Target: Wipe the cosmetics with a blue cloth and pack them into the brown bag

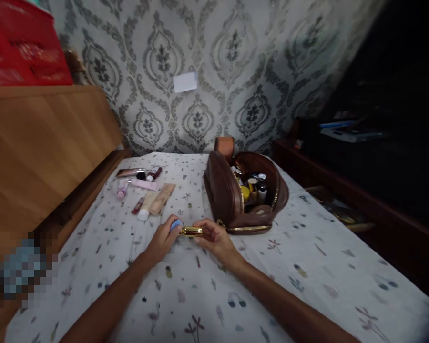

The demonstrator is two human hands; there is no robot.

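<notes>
My left hand (165, 236) is closed around a small light blue piece (175, 224), its kind unclear, at the left end of a shiny gold cosmetic tube (191, 231). The fingers of my right hand (214, 237) pinch the tube's other end. It lies level between the two hands, low over the sheet. Just right of my right hand stands a brown leather cosmetic bag (219, 190), unzipped, with several small bottles (260, 190) inside. Left of my hands lie a beige cream tube (163, 198), a white-capped tube (148, 205) and a dark red lip tube (137, 206).
Farther back on the patterned sheet (200, 305) are a pink tube (145, 184), a brown tube (130, 172) and a dark red bottle (155, 172). A wooden panel (50, 138) borders the left side. Dark shelving (343, 209) borders the right. Patterned wallpaper rises behind.
</notes>
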